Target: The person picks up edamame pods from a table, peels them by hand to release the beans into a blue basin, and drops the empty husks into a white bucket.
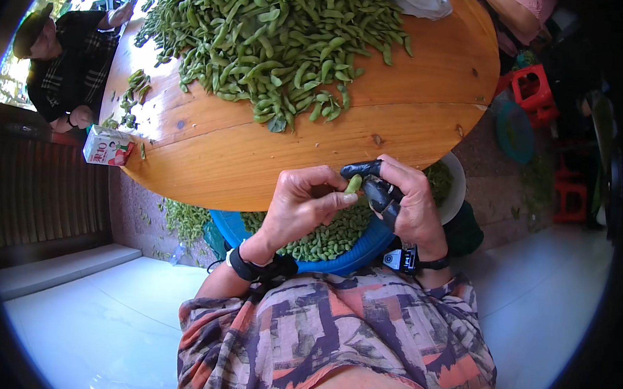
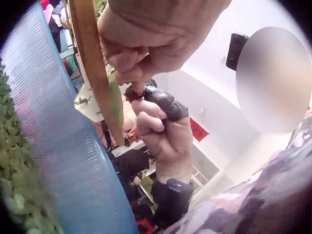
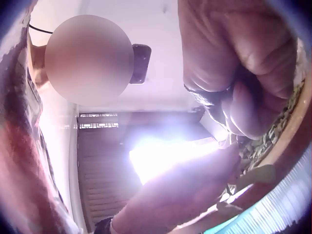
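Window glare upper left; dark curved edges; right wrist view hazy, backlit.

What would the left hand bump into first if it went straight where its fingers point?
Probably the black-wrapped fingers of the right hand, just past the green bean pod; depth is unclear.

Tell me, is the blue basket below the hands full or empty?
The basket is partly filled: green beans lie inside, and its blue wall rises bare above them.

Homelike setting: wooden table [image 1: 425,95], tiled floor [image 1: 101,324]
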Demonstrator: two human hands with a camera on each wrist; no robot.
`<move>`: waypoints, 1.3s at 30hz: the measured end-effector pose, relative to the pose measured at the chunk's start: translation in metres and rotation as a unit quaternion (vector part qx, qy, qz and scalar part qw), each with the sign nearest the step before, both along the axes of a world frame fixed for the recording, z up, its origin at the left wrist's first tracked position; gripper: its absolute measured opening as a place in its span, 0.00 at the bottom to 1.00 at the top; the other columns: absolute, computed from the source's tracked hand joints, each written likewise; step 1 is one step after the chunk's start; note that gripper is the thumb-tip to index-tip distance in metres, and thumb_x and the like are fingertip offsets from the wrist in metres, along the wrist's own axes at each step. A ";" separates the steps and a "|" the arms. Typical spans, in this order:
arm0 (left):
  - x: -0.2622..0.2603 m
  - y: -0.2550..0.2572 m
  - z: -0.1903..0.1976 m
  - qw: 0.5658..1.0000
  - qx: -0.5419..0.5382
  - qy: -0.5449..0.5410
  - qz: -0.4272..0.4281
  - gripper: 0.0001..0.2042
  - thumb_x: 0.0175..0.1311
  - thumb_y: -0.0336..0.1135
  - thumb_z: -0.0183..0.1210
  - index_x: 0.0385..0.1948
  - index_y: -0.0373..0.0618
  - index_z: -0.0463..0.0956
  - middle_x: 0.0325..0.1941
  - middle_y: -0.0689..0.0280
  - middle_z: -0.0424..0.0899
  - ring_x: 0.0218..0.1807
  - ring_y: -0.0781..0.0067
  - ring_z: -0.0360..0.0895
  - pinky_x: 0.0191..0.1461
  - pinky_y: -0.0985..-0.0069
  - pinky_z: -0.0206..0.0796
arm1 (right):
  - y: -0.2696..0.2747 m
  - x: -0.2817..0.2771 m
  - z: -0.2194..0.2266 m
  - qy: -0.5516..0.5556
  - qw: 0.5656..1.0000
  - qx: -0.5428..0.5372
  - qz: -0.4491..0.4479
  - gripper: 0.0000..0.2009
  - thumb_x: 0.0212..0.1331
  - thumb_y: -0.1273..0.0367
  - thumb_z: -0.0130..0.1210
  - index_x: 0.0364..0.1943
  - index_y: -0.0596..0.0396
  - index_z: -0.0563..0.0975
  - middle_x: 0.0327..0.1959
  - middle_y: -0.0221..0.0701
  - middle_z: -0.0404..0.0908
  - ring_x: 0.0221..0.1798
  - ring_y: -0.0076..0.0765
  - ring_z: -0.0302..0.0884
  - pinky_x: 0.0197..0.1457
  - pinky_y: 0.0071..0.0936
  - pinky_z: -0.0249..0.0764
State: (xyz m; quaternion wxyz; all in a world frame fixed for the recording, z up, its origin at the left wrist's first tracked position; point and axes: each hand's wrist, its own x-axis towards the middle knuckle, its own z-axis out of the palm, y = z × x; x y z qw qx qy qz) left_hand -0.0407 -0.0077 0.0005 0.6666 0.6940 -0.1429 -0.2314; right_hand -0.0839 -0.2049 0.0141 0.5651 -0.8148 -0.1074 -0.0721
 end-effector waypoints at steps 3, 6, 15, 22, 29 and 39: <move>0.009 0.009 0.008 0.947 -0.166 0.265 -0.079 0.05 0.62 0.28 0.64 0.30 0.37 0.79 0.20 0.67 0.77 0.17 0.84 0.69 0.18 0.84 0.54 | -0.008 -0.007 -0.002 0.185 0.972 0.141 0.041 0.12 0.51 0.76 0.52 0.41 0.62 0.77 0.27 0.36 0.73 0.29 0.34 0.75 0.33 0.26 0.68; 0.005 0.005 0.002 0.924 -0.225 0.302 -0.059 0.05 0.62 0.28 0.63 0.32 0.36 0.79 0.24 0.65 0.80 0.16 0.82 0.67 0.17 0.84 0.52 | -0.011 -0.008 -0.009 0.283 0.903 0.312 0.082 0.09 0.56 0.74 0.51 0.39 0.61 0.77 0.27 0.33 0.73 0.29 0.27 0.74 0.32 0.25 0.68; 0.005 0.003 0.005 0.970 -0.138 0.198 -0.041 0.10 0.72 0.34 0.52 0.35 0.37 0.78 0.25 0.66 0.81 0.14 0.85 0.65 0.16 0.85 0.51 | 0.003 -0.005 0.003 0.081 0.990 0.115 -0.020 0.12 0.67 0.70 0.44 0.42 0.62 0.78 0.24 0.25 0.73 0.21 0.12 0.65 0.22 0.14 0.59; 0.007 0.003 0.006 0.969 -0.128 0.201 -0.069 0.10 0.72 0.34 0.52 0.33 0.37 0.78 0.24 0.68 0.80 0.13 0.87 0.63 0.15 0.86 0.50 | -0.003 0.000 -0.011 0.243 0.888 0.386 0.065 0.13 0.67 0.68 0.49 0.49 0.62 0.78 0.25 0.18 0.72 0.22 0.10 0.65 0.24 0.11 0.59; -0.007 -0.009 0.000 0.995 -0.071 0.071 -0.008 0.06 0.67 0.30 0.60 0.34 0.36 0.78 0.19 0.71 0.75 0.16 0.87 0.68 0.17 0.85 0.54 | 0.015 0.000 0.002 0.187 0.957 0.217 -0.037 0.15 0.63 0.67 0.60 0.51 0.58 0.79 0.26 0.16 0.74 0.24 0.07 0.64 0.26 0.10 0.60; -0.007 -0.006 0.006 0.979 -0.104 0.171 0.023 0.09 0.72 0.33 0.54 0.34 0.38 0.76 0.25 0.66 0.81 0.12 0.85 0.67 0.14 0.87 0.52 | 0.017 -0.002 -0.001 0.175 0.945 0.274 -0.022 0.14 0.61 0.75 0.53 0.50 0.57 0.80 0.26 0.18 0.76 0.23 0.09 0.66 0.25 0.11 0.61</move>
